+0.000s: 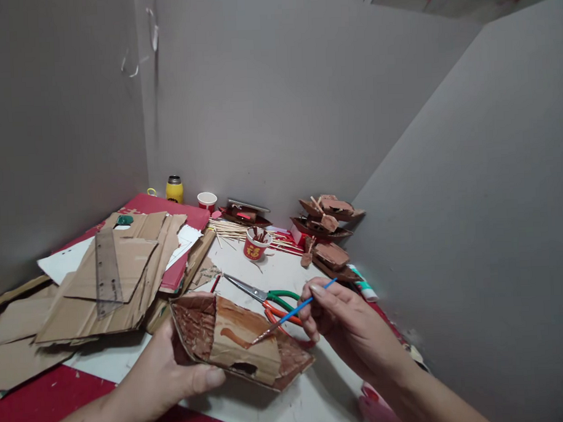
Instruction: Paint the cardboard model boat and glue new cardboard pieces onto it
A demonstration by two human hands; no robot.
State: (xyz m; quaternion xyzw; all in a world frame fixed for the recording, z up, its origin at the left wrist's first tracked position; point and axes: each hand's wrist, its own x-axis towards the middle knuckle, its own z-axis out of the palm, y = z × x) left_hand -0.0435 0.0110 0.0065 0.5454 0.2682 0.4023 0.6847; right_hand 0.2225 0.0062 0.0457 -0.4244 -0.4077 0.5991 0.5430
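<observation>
Your left hand (pixel 162 375) holds the cardboard boat (pixel 235 342) just above the near edge of the tabletop (pixel 283 272), thumb pressed along its lower front edge and the other fingers wrapped out of sight behind the hull. Your right hand (pixel 345 322) has its fingers pinched together around the blue handle of the paintbrush (pixel 296 309), with the bristle end resting on the boat's side panel. Judging by the colour, the painting is partly done: the crumpled left end and the right end are covered in brown, and a wet brown streak runs across the top of the middle panel, but much of that panel below it is bare cardboard. The red paper cup (pixel 255 244) with brown in it stands further back, near a bundle of thin sticks (pixel 227 228). Green and orange scissors (pixel 266 296) lie just beyond the boat. Several brown-painted boats (pixel 331 234) are stacked against the right wall, and cut cardboard sheets (pixel 126 272) with a clear ruler (pixel 107 272) lie to your left.
</observation>
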